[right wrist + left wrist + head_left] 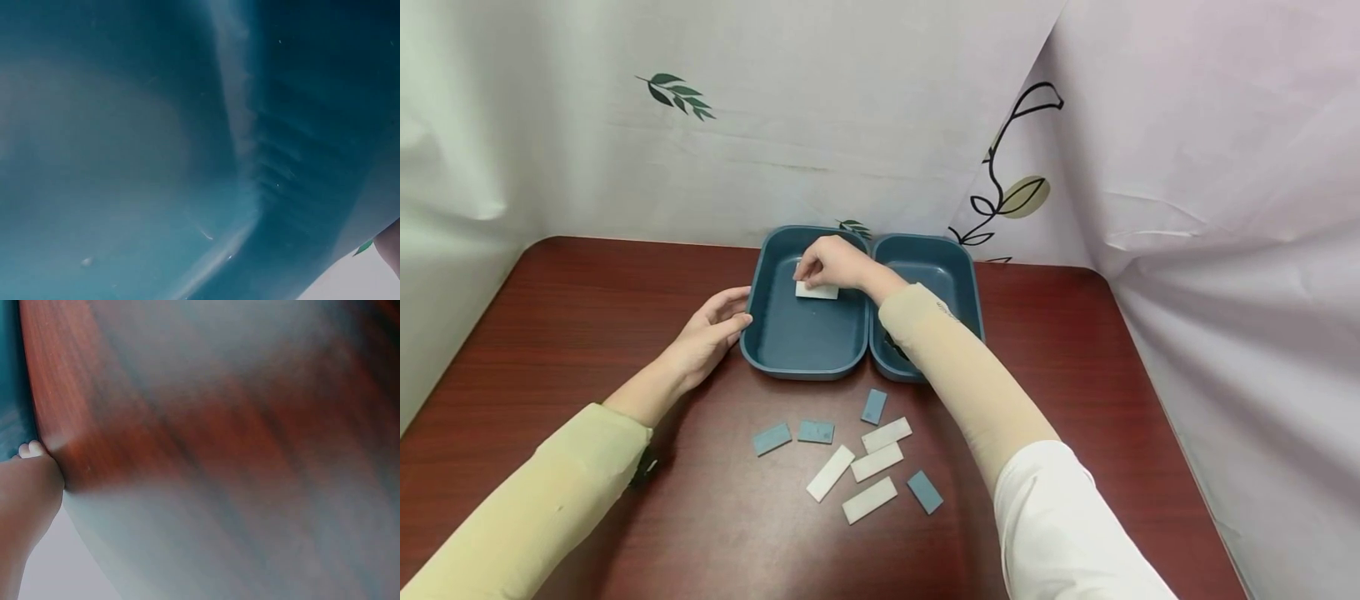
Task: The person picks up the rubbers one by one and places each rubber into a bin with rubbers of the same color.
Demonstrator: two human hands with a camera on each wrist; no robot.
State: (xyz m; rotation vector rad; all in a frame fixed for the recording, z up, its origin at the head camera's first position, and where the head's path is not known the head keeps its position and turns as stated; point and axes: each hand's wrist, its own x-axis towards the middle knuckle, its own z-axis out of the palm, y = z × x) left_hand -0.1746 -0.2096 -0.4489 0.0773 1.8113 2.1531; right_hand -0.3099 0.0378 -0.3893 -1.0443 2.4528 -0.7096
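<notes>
Two dark blue trays stand side by side at the back of the table. Inside the left tray [805, 346], my right hand [835, 262] pinches a white rectangular tile [817, 292]; whether the tile touches the tray floor I cannot tell. My left hand [711, 329] touches the left tray's outer left side, thumb at the rim and fingers along the wall. In the left wrist view, fingertips [31, 449] meet the blue wall. Under my right forearm, the right tray [925, 250] is partly hidden. The right wrist view is filled mostly by blue tray surface [112, 187].
In front of the trays lie several white tiles [870, 500], two of them touching or overlapping. Several smaller blue-grey tiles [816, 431] are spread around them on the reddish-brown table [700, 517]. Pale patterned cloth [850, 108] hangs behind the table and at its sides.
</notes>
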